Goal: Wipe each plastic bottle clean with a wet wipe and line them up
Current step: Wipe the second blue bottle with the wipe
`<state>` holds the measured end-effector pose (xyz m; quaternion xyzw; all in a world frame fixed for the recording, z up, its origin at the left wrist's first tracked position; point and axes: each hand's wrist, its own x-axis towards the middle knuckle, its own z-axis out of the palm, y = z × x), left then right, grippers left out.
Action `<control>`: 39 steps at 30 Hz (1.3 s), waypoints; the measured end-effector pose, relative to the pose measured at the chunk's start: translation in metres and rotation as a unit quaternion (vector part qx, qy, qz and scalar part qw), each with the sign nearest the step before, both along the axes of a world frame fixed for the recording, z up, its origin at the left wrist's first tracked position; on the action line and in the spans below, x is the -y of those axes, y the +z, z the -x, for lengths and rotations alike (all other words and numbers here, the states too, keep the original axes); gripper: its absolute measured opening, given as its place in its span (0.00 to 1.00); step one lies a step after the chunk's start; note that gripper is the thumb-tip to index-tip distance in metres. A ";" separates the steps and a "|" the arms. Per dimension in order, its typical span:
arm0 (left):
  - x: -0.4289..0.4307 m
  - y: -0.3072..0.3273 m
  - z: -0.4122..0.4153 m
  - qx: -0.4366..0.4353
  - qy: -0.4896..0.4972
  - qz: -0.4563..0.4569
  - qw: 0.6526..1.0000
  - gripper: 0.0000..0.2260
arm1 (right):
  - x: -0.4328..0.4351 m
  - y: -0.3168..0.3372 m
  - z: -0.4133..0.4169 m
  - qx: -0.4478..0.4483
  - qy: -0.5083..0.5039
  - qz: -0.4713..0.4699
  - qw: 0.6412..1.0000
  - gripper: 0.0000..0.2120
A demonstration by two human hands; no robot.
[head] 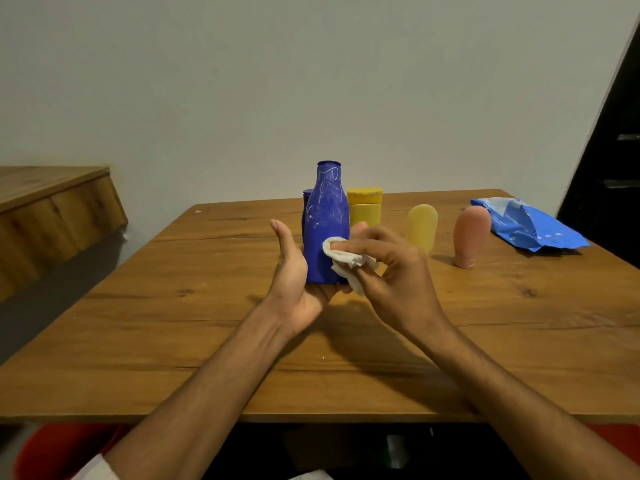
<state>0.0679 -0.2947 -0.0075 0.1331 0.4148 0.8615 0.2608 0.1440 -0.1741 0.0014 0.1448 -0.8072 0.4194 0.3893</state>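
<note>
The blue bottle (327, 216) is upright in the left hand (298, 271), over the middle of the table (156, 323), with its base on the palm and not on the wood, so that it can be turned and reached from every side. The left hand grips it low. The thumb lies straight up along the bottle's side at 9 o'clock and the other fingers go round behind. The tips that show at 3 o'clock of the bottle are probably theirs, but the view does not let me say it surely. This low grip leaves free the upper body, where white scribbled marks are to be seen. The right hand (391, 271) comes in from 4 o'clock and holds the crumpled wet wipe (346, 261). Its fingers (360, 251) are bent around the loose part, and the forefinger lies flat on the wipe and presses it to the lower front of the bottle. I judge that the cleaning of this bottle is far from finished, because the marks above are not yet removed. Behind it, at 11 o'clock, a second blue bottle (306, 202) is almost hidden, and at 1 o'clock stands a yellow bottle (365, 206). At 3 o'clock a pale yellow tube (422, 226) and a pink tube (471, 233) stand upright side by side, a little apart, which I take for the start of the line. The blue pack (530, 223) lies at 2 o'clock, near the table's far right corner, within reach for a fresh wipe.
</note>
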 end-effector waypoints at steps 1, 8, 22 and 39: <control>-0.001 0.000 -0.001 0.003 0.002 0.000 1.000 0.41 | -0.002 0.002 0.001 0.003 0.002 -0.009 1.000 0.13; -0.005 -0.003 -0.001 0.044 0.026 0.008 0.999 0.38 | -0.003 0.007 0.000 0.026 -0.035 -0.093 0.995 0.15; -0.006 -0.001 -0.004 -0.027 0.039 0.075 0.996 0.41 | -0.013 0.022 -0.003 0.047 -0.049 -0.120 0.991 0.15; -0.010 0.002 -0.026 -0.155 0.059 0.152 0.974 0.38 | 0.009 0.012 -0.006 -0.093 -0.184 -0.296 0.933 0.18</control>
